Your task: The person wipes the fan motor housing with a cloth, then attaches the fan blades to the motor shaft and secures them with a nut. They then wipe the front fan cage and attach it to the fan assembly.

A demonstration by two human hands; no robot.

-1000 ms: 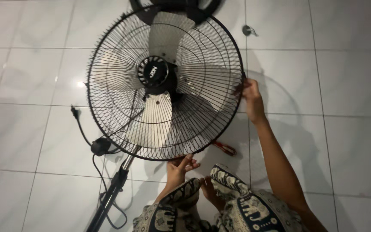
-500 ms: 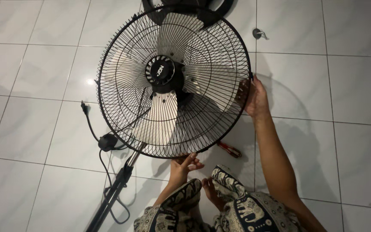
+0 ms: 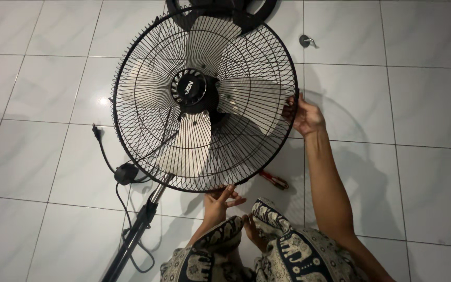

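Stand fan [image 3: 204, 99]: lies on the white tiled floor [image 3: 418, 104], centre to upper centre of the frame, round black wire grille facing up, pale blades beneath. Right hand [image 3: 305, 116]: fingers curled on the grille's right rim, grasping it. Left hand [image 3: 219, 201]: at the grille's lower rim, fingers spread and touching the wire; grip cannot be told. Fan pole [image 3: 137, 230]: runs to the lower left. Black power cord with plug [image 3: 105, 151]: left of the grille. Red-handled tool [image 3: 273, 179]: on the floor, just below the grille's lower right. Small metal piece [image 3: 305, 40]: upper right.

Both hands [image 3: 305, 116] grip fan grille [image 3: 147, 94] (black wire).
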